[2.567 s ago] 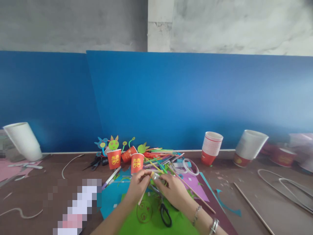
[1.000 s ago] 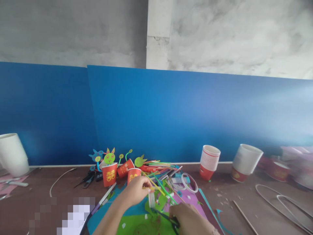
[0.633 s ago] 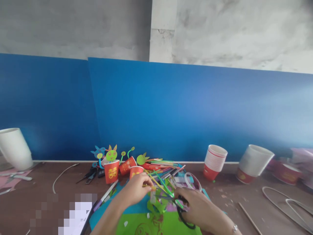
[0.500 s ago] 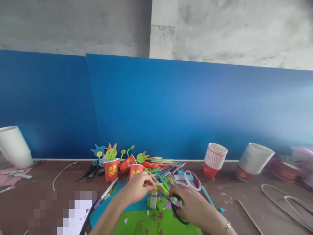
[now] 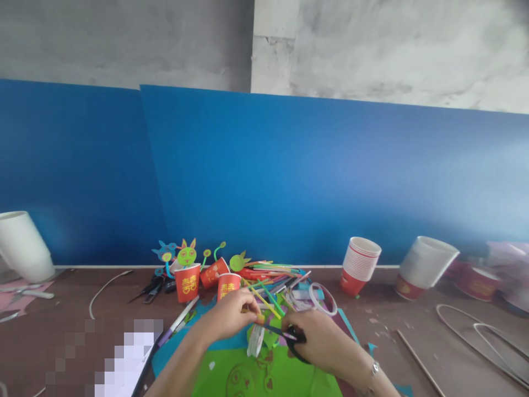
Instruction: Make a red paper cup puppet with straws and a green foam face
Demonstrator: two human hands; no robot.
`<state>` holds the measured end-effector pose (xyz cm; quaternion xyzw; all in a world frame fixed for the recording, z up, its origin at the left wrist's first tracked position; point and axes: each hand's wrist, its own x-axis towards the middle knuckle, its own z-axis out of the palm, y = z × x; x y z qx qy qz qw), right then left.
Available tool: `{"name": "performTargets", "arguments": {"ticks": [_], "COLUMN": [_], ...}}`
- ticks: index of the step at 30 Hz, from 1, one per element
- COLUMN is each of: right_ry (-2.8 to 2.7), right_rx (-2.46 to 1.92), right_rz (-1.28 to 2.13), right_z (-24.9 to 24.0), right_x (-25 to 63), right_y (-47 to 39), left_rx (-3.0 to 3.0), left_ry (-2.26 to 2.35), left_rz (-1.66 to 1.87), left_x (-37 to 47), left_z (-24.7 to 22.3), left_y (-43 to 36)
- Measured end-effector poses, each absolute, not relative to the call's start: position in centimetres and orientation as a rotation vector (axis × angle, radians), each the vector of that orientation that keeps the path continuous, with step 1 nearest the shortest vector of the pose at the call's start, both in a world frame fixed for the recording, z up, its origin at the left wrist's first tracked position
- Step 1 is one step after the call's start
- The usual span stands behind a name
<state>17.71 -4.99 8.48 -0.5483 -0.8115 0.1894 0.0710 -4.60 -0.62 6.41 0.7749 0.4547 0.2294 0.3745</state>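
My left hand pinches a small yellow-orange piece between thumb and fingers; whether it is straw or paper I cannot make out. My right hand is closed around the black handles of a pair of scissors. Their blades point left and reach the yellow-orange piece. Just below the blades, a whitish tape roll rests tilted on green paper scraps. A green sheet with brown drawn faces lies in front of both hands, on top of blue paper.
Red paper cups with paper animal cutouts stand behind my left hand. A pile of colored straws and a clear ring lie behind the right. Cup stacks, a stick and a cable are at right.
The scissor blades have swung up toward the yellow-orange piece and look closer together. The tape roll leans more. The whole view has shifted slightly.
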Motion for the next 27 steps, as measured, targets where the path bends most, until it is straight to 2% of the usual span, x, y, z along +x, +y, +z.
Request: {"name": "performTargets", "arguments": {"ticks": [10, 16, 22, 27], "right_ry": [-2.45, -2.461, -2.396, -2.321], "right_rx": [-1.607, -1.62, -1.605, -1.816], "right_rz": [0.626, 0.677, 0.515, 0.391], "right_z": [7.8, 7.6, 7.7, 6.8], "right_x": [17.6, 17.5, 17.1, 17.4], "right_y": [-5.1, -5.2, -5.2, -4.6], "left_rx": [2.072, 1.977, 1.624, 1.159], "left_ry": [1.131, 1.133, 1.18, 1.067], "left_rz": [0.515, 0.613, 0.858, 1.001], "left_x": [-4.8, -5.0, -5.1, -4.6], "left_z": [6.8, 7.3, 7.1, 7.3], "left_y": [-0.9, -0.6, 0.0, -0.1]}}
